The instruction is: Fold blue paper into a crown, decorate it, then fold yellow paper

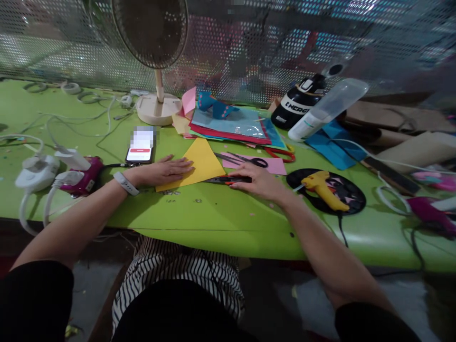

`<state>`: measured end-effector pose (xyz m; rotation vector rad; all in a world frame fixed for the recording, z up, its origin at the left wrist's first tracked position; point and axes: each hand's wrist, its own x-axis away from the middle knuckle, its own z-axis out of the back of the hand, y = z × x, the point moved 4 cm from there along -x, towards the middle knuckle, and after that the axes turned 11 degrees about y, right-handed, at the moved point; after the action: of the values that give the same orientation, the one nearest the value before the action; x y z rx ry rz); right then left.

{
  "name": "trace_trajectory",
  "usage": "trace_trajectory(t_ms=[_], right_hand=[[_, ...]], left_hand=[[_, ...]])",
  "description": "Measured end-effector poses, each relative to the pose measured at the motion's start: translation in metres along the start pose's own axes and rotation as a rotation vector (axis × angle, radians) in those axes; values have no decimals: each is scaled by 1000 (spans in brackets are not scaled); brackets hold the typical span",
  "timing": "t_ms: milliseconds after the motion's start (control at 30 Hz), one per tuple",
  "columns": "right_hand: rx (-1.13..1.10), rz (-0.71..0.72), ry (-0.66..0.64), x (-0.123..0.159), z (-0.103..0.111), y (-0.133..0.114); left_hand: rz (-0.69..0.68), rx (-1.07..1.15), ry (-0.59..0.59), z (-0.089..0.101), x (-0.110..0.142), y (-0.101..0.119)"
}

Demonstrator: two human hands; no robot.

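Along the front edge of a green worktop (213,221), the person's left hand (166,172) lies flat, fingers stretched out, on a yellow paper sheet (204,164) left of centre. Just right of it, the right hand (258,181) pinches a pointed tool with red-and-black handles (228,180). Farther right, a yellow glue gun (326,190) rests on a black tray (360,202). Beyond, black-handled scissors (251,161) lie across pink paper (277,166). Toward the back edge stand a desk fan (160,92) and, rightward, a black bottle (295,105).
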<state>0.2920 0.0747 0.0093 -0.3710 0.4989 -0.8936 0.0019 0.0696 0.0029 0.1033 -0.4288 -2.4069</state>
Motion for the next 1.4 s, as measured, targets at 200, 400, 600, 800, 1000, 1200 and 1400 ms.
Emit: trace_trajectory(t_ms=[200,400,600,800,1000,1200,1400], right_hand=[[24,37,5,-1,-9,-10],[-9,66,-22,1,-6,-11],[-42,99,58,1,-20,-21],[-76,119,40,3,-21,-23],[-68,99,44,4,-22,-19],[-66,119,59,4,-24,-17],[-51,139,63,4,-23,-16]], left_hand=[[5,-7,1,-1,0,0],[0,-1,18,2,1,4],[14,-23,-1,-1,-2,2],[20,-29,-7,1,1,5],[20,-70,-18,1,0,9],[-27,-18,18,13,3,7],[-38,-29,33,15,24,-1]])
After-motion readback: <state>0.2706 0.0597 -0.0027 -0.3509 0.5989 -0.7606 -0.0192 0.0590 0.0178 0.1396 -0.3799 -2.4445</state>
